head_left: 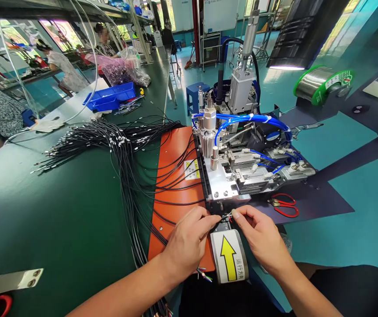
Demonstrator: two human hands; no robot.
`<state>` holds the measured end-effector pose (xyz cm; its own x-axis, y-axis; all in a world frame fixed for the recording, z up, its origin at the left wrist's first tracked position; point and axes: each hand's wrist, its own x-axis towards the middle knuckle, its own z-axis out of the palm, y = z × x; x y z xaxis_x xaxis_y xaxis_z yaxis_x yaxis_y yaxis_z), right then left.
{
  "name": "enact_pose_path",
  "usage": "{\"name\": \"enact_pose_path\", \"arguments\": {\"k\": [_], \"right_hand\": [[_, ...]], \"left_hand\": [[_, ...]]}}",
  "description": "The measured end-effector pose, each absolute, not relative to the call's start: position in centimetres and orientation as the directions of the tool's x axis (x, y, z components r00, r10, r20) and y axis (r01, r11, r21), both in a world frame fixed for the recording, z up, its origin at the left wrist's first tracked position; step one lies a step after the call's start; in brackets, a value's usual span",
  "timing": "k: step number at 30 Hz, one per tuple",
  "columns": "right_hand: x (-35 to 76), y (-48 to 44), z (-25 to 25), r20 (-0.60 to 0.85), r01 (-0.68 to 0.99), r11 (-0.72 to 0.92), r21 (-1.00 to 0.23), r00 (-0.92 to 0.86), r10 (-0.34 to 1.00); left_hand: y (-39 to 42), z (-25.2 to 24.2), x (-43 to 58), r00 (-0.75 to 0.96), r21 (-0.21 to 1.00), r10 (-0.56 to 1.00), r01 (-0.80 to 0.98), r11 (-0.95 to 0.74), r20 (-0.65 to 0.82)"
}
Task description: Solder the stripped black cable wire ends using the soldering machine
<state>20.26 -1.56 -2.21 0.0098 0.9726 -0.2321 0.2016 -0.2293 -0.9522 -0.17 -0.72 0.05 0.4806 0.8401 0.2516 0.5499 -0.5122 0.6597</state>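
Note:
My left hand (189, 237) pinches a black cable near its stripped end, just in front of the metal machine (222, 176). Fine wires at that cable's tip (229, 215) sit between the fingertips of my right hand (261, 233), thumb and forefinger closed on them. Below both hands is a plate with a yellow arrow (229, 257). Several black cables (172, 193) run across the orange panel (169, 163) to the machine's edge. Under my left wrist, other cable ends with coloured wires (205, 275) hang out.
A large bundle of black cables (122, 163) lies on the green table (86, 211). Red-handled cutters (284, 204) rest right of the machine. A solder spool (322, 83) and a black lamp (294, 39) stand above. Blue bins (109, 97) and co-workers (63, 66) are farther back.

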Motion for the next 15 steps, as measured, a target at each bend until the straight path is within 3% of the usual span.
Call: {"name": "enact_pose_path", "arguments": {"k": [15], "right_hand": [[20.17,-1.45,-1.86,-0.233,0.239,-0.234,-0.942,0.034,0.972]], "left_hand": [[-0.73,0.09,-0.03,0.478,0.65,0.838,0.555,-0.52,0.263]]}}
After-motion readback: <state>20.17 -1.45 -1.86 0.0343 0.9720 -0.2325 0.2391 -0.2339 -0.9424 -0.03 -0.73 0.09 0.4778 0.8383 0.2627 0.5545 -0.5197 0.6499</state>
